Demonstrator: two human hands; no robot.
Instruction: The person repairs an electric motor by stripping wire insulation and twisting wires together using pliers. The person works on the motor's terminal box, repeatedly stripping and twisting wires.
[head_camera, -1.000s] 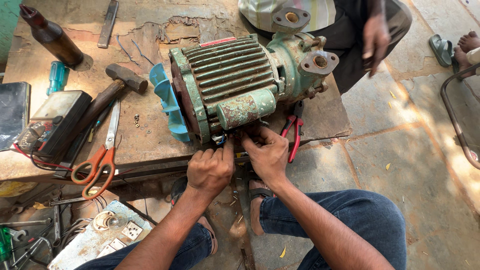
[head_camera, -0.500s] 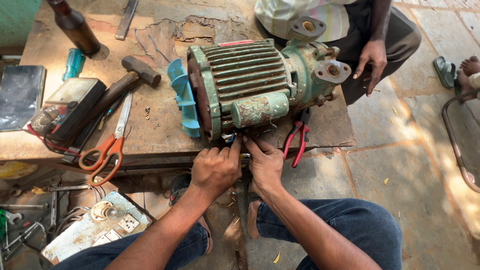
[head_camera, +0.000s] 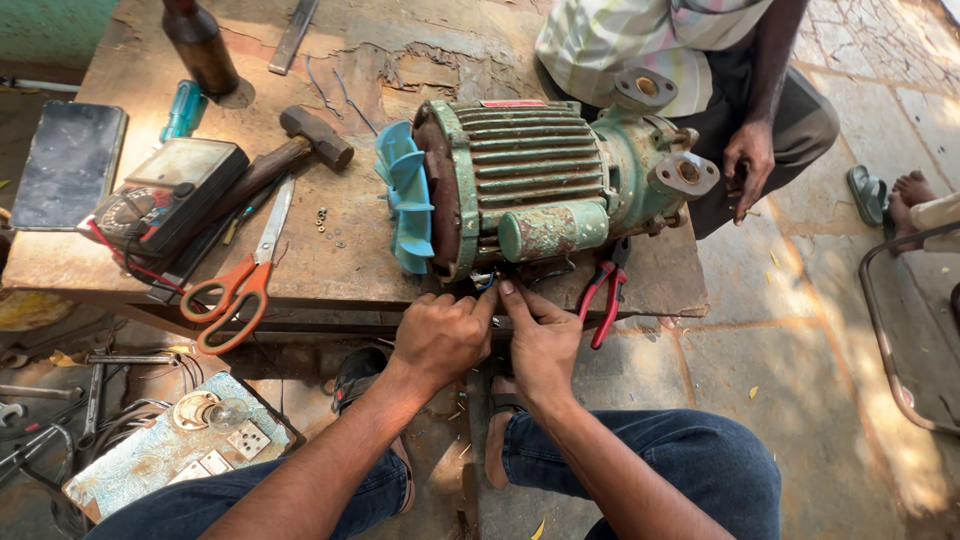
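1. Sunlit paving and a worn wooden workbench (head_camera: 330, 250) are framing your work; the green electric motor (head_camera: 520, 180) is lying on its side at the bench edge, just above your hands.
2. Your left hand (head_camera: 440, 335) and right hand (head_camera: 540, 335) are pressing close together, fingertips pinching at small wires (head_camera: 483, 283) under the motor's near side; what exactly each is gripping is too small to tell.
3. Those thin leads are risking a snap or a nicked sheath if you are tugging hard against the casing.
4. Red-handled pliers (head_camera: 603, 295), just right of your right hand, are hanging over the bench edge and could drop onto your feet.
5. Blue fan blades (head_camera: 405, 205), above your left hand, could crack if the motor is rolling toward you.
6. Another person's hand (head_camera: 748, 170) is resting beyond the motor; a shift could jolt it.
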